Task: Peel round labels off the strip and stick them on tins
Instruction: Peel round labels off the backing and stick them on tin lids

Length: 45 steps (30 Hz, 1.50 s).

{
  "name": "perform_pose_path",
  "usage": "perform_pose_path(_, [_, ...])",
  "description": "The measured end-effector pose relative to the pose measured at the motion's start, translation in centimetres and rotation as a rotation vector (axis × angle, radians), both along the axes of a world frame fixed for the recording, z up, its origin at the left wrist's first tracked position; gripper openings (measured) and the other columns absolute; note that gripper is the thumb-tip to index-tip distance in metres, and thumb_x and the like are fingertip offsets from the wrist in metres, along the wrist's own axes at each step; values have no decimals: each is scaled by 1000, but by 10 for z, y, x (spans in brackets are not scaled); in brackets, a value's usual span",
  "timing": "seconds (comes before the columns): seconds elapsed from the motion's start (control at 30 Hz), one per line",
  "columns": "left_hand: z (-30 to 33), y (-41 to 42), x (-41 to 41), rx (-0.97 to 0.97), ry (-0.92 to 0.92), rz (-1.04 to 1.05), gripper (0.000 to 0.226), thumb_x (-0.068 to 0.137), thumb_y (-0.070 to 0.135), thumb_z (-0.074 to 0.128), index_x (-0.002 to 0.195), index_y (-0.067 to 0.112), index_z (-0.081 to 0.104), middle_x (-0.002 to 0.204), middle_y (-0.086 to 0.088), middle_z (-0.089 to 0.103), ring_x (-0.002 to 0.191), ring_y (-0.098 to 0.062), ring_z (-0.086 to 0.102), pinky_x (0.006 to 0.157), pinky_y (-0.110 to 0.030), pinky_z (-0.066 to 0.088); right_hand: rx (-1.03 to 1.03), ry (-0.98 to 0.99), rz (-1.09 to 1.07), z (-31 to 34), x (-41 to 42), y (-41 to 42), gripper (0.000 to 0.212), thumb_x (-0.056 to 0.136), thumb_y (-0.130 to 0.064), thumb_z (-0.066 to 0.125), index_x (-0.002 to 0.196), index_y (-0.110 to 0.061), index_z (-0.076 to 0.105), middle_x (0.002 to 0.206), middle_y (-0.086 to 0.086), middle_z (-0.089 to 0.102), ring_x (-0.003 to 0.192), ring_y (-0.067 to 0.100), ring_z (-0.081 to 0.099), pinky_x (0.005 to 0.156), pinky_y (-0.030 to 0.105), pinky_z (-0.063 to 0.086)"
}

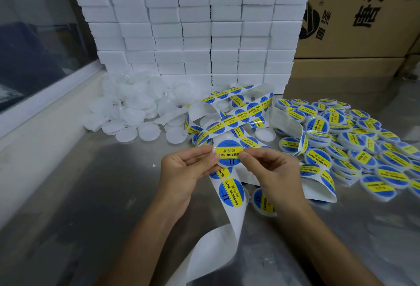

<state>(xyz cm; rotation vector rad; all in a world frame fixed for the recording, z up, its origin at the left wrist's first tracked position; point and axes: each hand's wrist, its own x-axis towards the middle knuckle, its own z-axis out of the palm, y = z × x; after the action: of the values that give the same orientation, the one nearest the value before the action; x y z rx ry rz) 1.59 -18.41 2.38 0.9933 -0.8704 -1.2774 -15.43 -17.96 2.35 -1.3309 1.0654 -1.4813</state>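
Both hands pinch one tin (228, 153) w/ fingers, left hand (184, 172) steadying its rim, right hand (271, 172) prob. pressing the label flat, strip (229, 191) hanging just below fingers for the next peel, labelled tins (354, 144) heaped to their right.

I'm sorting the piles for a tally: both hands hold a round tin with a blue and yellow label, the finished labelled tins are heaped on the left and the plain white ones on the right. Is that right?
Not quite: the sides are swapped. The head view shows the labelled tins heaped on the right and the plain white tins on the left. Both hands, left and right, do hold a round tin with a blue and yellow label.
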Motion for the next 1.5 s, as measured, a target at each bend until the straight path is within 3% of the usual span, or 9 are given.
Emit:
perform_pose_path(0.6, [1, 2, -2, -62, -77, 27, 33, 43, 32, 85, 76, 25, 80, 84, -10, 77, 73, -24, 75, 62, -22, 57, -19, 38, -49, -2, 1, 0, 14, 82, -8, 75, 81, -23, 77, 80, -7, 77, 77, 7, 73, 67, 18, 57])
perform_pose_path(0.87, [1, 2, -1, -111, -146, 23, 23, 51, 22, 82, 72, 28, 80, 80, -5, 77, 70, -16, 73, 64, -20, 57, -27, 21, -62, -4, 0, -3, 18, 81, -6, 77, 80, -24, 78, 81, -7, 77, 76, 6, 73, 65, 14, 53])
perform_pose_path(1.17, [1, 2, -2, -126, -173, 13, 20, 55, 19, 78, 71, 31, 79, 79, 0, 77, 72, -13, 74, 62, -18, 56, -97, 202, -181, -7, 3, 0, 10, 77, -13, 81, 82, -20, 77, 72, -9, 74, 67, 10, 69, 63, 18, 54])
perform_pose_path(1.33, [1, 1, -1, -52, -46, 16, 18, 58, 16, 77, 75, 21, 78, 87, -10, 77, 75, -23, 74, 64, -24, 58, -179, 266, -270, -7, 5, -1, 28, 75, -22, 84, 97, -22, 67, 58, -4, 64, 50, 9, 57, 53, 13, 44])
perform_pose_path(1.5, [3, 1, -4, 25, 176, -79, 34, 60, 10, 74, 94, 4, 70, 94, -16, 75, 78, -24, 74, 62, -25, 58, -258, 324, -225, -7, 9, 3, 37, 77, -36, 76, 111, -24, 68, 67, -7, 67, 58, 13, 60, 57, 18, 48])
